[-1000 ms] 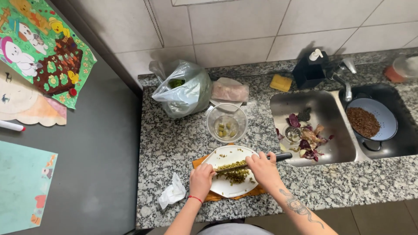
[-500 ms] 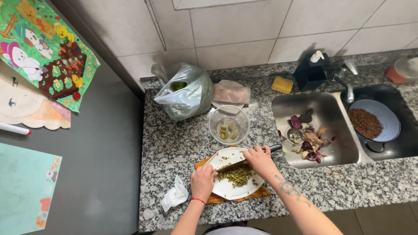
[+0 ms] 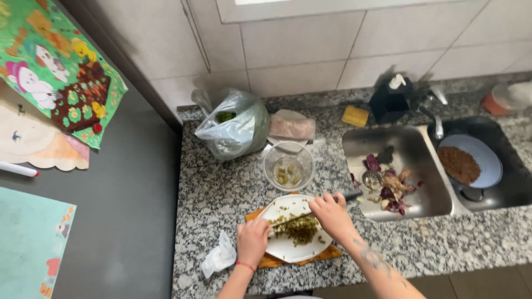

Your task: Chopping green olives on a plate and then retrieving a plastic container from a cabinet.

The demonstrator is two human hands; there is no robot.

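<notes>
The right hand [image 3: 331, 215] was wrapped around the dark handle of a knife [image 3: 310, 210], fingers curled tight on it, with the blade running out to the left of the knuckles and lying low across a pile of chopped green stuff [image 3: 300, 228]. The left hand [image 3: 254, 241] sat just beside that, fingers bunched together and resting on the near-left rim of the white plate [image 3: 285, 249], fingertips right next to the blade tip; couldn't tell if they were actually touching the metal. The greens were heaped in the middle of the plate, between the two hands, and the plate sat on a wooden board [image 3: 302, 258] on the speckled granite counter [image 3: 221, 194]. Just left of the left wrist was a crumpled white paper towel [image 3: 219, 259]. Beyond the fingers, further from the person, stood a clear glass bowl [image 3: 288, 165] with a few green bits in it, and behind that a plastic bag [image 3: 230, 124]. Off to the right of the right hand was the steel sink [image 3: 410, 160] with purple veggie scraps in it.
</notes>
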